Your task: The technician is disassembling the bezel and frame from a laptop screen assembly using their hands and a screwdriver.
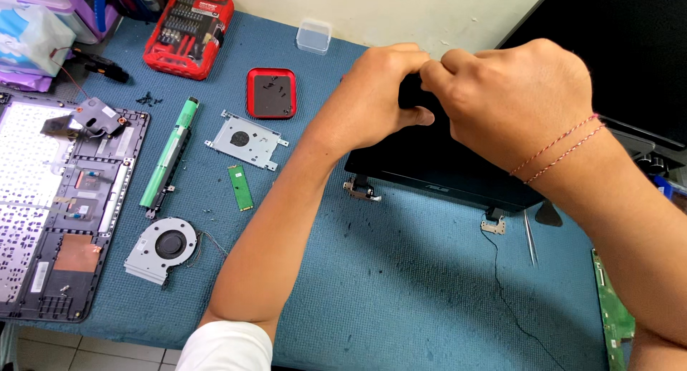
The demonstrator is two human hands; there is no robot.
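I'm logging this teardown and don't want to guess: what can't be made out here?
- Head view: what the left hand and right hand pinch is hidden by the fingers.
- Black screen panel: upper part covered by both hands.
- Green circuit board: cut off by the right edge.
- Bits in the red screwdriver kit: too small.

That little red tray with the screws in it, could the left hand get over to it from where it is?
Probably yes. The red tray lies on the blue mat just beside the left hand, with nothing standing between them. But that hand is now gripping the black screen panel together with the right hand, so it would have to let go.
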